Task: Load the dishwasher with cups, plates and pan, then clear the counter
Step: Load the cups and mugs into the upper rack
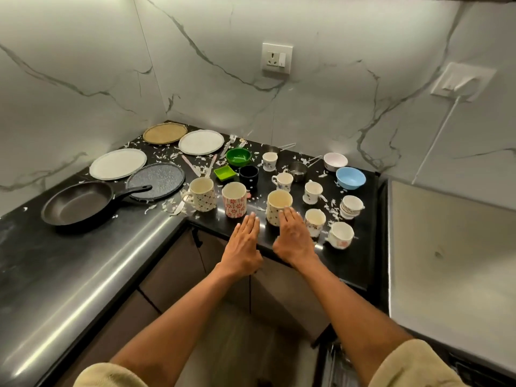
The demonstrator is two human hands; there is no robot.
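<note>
Right now my right hand (pixel 293 236) lies flat, fingers straight and pressed together, fingertips touching the near side of the dotted mug (pixel 279 208). My left hand (pixel 244 244), equally flat and holding nothing, hovers just left of that mug, below the red-flowered mug (pixel 234 199). The dotted mug stands upright near the counter (pixel 83 261) edge, mouth up, long axis vertical; I cannot see its handle. I judge it ceramic: stiff, smooth, breakable, moderately heavy. Wrapping the body looks safest.
</note>
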